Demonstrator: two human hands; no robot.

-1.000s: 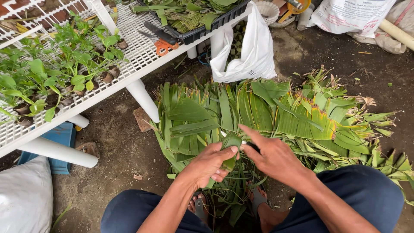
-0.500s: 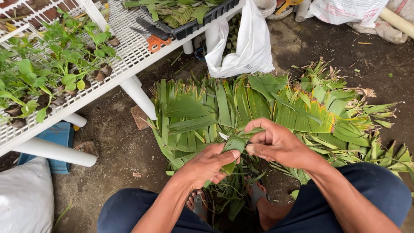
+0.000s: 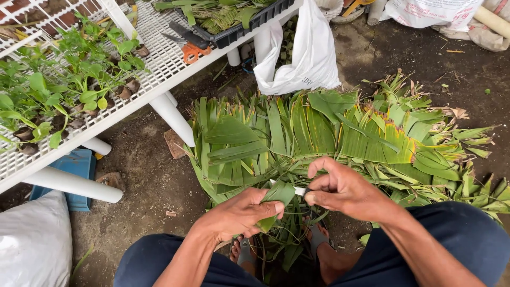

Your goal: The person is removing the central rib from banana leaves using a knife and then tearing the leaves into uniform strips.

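In the head view, the left hand (image 3: 239, 215) was closed around a folded green leaf strip (image 3: 279, 194), above the leaf pile (image 3: 319, 133) on the ground. The right hand (image 3: 342, 188) pinched a small blade (image 3: 299, 190) touching the strip. I judged that a firm grip and a slow cut away from the fingers were best.

Soft, even daylight throughout; faint shadows under the white counter (image 3: 159, 79); no glare; sharp focus, slight wide-angle stretch toward the edges.
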